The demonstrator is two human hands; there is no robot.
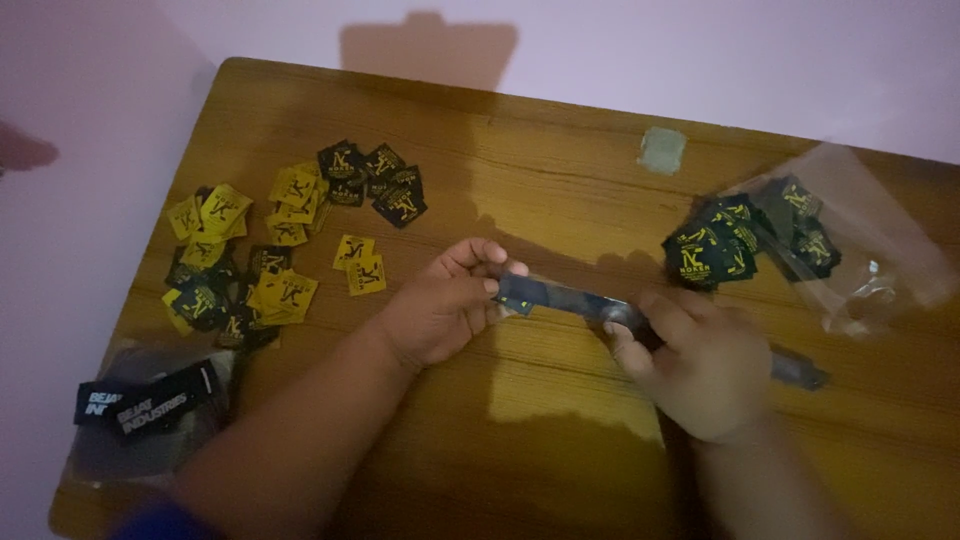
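On the wooden table, the left hand sat just left of centre, its thumb and fingers pinched on the near end of a dark strip that ran toward four o'clock. The right hand gripped the strip's far stretch, fingers curled over it, and a dark end piece stuck out past the hand at three o'clock; whether this was the same strip I could not tell. At nine to ten o'clock from the hands lay a loose scatter of yellow and black square labels. At two o'clock, a heap of black labels spilled from a clear plastic bag. At eight o'clock, near the table's corner, sat a bundle of long black labels. A small pale patch marked the tabletop at one o'clock.
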